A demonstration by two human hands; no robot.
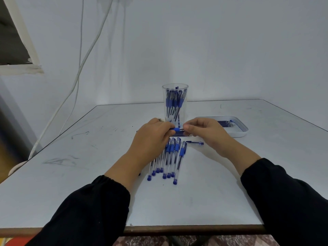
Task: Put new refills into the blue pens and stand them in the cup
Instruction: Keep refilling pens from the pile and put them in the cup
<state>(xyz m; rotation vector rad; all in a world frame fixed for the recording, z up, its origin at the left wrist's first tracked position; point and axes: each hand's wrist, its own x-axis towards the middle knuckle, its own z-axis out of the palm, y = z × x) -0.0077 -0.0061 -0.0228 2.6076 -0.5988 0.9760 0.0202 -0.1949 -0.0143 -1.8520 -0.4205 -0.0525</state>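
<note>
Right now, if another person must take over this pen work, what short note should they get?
Left hand: grips the blue grip end of one pen.
Right hand: pinches the tip end of the same pen, above the table.
Clear cup: stands behind the hands and already holds several blue pens.
Row of pens: lies on the table under the hands; probably not yet done.
Loose cap: lies right of the row.
White tray: far right, holds refills.
Left to do: finish the held pen, stand it in the cup, then the row.
</note>
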